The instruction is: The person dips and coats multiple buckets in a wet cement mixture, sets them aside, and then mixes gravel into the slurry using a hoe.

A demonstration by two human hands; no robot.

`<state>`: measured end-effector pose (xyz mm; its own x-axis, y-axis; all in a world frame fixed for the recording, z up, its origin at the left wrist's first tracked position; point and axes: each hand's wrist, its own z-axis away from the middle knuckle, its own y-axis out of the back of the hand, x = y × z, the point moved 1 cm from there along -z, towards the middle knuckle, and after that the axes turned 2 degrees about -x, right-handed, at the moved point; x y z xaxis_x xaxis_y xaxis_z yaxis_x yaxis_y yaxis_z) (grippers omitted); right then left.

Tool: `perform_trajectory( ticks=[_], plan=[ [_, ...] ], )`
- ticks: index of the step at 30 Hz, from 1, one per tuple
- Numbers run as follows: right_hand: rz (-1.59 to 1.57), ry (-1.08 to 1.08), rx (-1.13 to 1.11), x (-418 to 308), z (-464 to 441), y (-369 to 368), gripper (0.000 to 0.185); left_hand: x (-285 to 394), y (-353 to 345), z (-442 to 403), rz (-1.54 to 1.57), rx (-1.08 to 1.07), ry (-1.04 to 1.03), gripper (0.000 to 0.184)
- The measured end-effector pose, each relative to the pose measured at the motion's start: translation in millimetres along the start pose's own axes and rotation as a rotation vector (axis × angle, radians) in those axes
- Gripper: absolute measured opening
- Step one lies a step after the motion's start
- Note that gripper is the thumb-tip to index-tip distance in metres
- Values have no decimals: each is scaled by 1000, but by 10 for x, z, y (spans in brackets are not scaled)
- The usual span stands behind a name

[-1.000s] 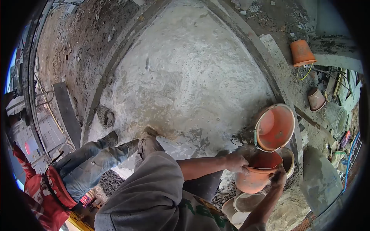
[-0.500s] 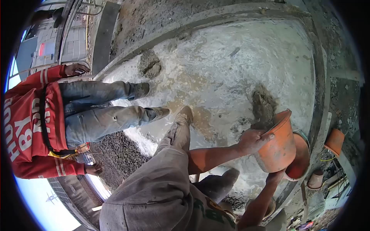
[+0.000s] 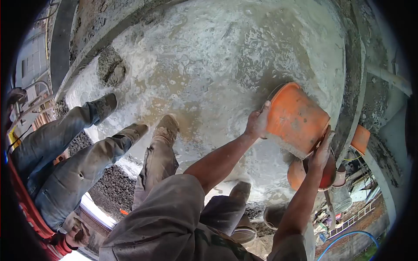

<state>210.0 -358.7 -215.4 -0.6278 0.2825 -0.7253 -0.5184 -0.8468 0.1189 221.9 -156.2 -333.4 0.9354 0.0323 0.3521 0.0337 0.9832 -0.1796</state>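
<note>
At the right of the wet slab, both hands hold an orange bucket (image 3: pixel 298 119) above the surface. The left hand (image 3: pixel 257 121) grips it by the rim; the right hand (image 3: pixel 321 150) is clasped about the base edge. Half a second earlier, dark mix showed at the mouth; the bucket has since swung over, mouth turned away to the far side. Its inside cannot be seen, but the load is judged largely discharged.

The bucket is a scuffed, tapering tub with a thin wire handle and grey crust along its near side. The concrete (image 3: pixel 196 87) is pale, soupy and pitted, with brownish puddles. A rough, straight border (image 3: pixel 353 87) bounds it at right. At near left, a coarse dark heap (image 3: pixel 111 189) lies beyond a co-worker's mud-stained jeans (image 3: pixel 72 172).
</note>
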Motion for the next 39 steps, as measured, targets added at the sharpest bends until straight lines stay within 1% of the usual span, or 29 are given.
perform_trajectory(
  ticks=[2, 4, 5, 6, 9, 11, 12, 14, 15, 18, 19, 22, 23, 25, 26, 27, 29, 30, 31, 32, 33, 35, 38, 39],
  plan=[
    [906, 311, 165, 183, 30, -475, 81, -285, 136, -212, 170, 196, -251, 53],
    [1237, 316, 285, 406, -227, -701, 93, -537, 340, -249, 128, 209, -180, 51],
    [1238, 328, 243, 473, -458, -748, 90, -556, 418, -292, 104, 214, -158, 51],
    [1240, 335, 202, 502, -677, -747, 87, -542, 443, -343, 142, 212, -124, 48],
    [1102, 240, 106, 464, -1129, -778, 83, -465, 473, -495, 290, 179, -13, 43],
    [1073, 141, 116, 453, -1168, -637, 77, -278, 516, -383, 444, 145, 78, 42],
    [1046, 107, 125, 429, -1207, -593, 75, -289, 583, -365, 455, 45, 94, 42],
    [739, 41, 20, 461, -1125, -427, 69, -373, 756, -178, 479, -140, 116, 44],
    [584, 13, -31, 498, -1088, -346, 66, -393, 804, -104, 458, -163, 125, 45],
    [455, -39, -10, 825, -1006, -160, 62, -621, 1014, 75, 407, -190, 148, 47],
    [403, -23, -46, 899, -955, -145, 61, -710, 1105, 103, 392, -184, 149, 47],
    [357, -106, -178, 1031, -886, -214, 59, -1021, 1298, 280, 451, -185, 148, 49],
    [476, -147, -193, 1069, -937, -267, 62, -1081, 1339, 330, 482, -154, 178, 50],
    [640, -137, -250, 1236, -1034, -417, 63, -1178, 1479, 497, 547, -68, 226, 51],
    [722, -132, -279, 1361, -1084, -476, 64, -1202, 1575, 552, 546, -59, 220, 51],
    [737, -61, -271, 1468, -1078, -590, 65, -1200, 1668, 617, 545, -47, 218, 51],
    [717, -96, -321, 1570, -1044, -634, 59, -1229, 1738, 704, 507, -14, 216, 51],
    [716, -123, -345, 1489, -939, -674, 56, -1246, 1696, 783, 512, -6, 222, 51],
    [784, -163, -402, 1329, -852, -728, 61, -1241, 1651, 833, 516, -5, 220, 51],
    [695, -119, -402, 1570, -931, -608, 63, -1213, 1613, 864, 518, -5, 207, 50],
    [602, -68, -403, 2009, -1094, -435, 64, -1189, 1588, 914, 559, -23, 193, 47],
    [460, -65, -401, 2245, -1161, -381, 66, -1148, 1597, 1022, 549, -36, 159, 48],
    [402, -248, -411, 2150, -1085, -461, 68, -1081, 1581, 1140, 525, -19, 134, 49],
    [430, -351, -430, 2001, -981, -520, 67, -1086, 1611, 1216, 514, 2, 140, 49]
  ],
)
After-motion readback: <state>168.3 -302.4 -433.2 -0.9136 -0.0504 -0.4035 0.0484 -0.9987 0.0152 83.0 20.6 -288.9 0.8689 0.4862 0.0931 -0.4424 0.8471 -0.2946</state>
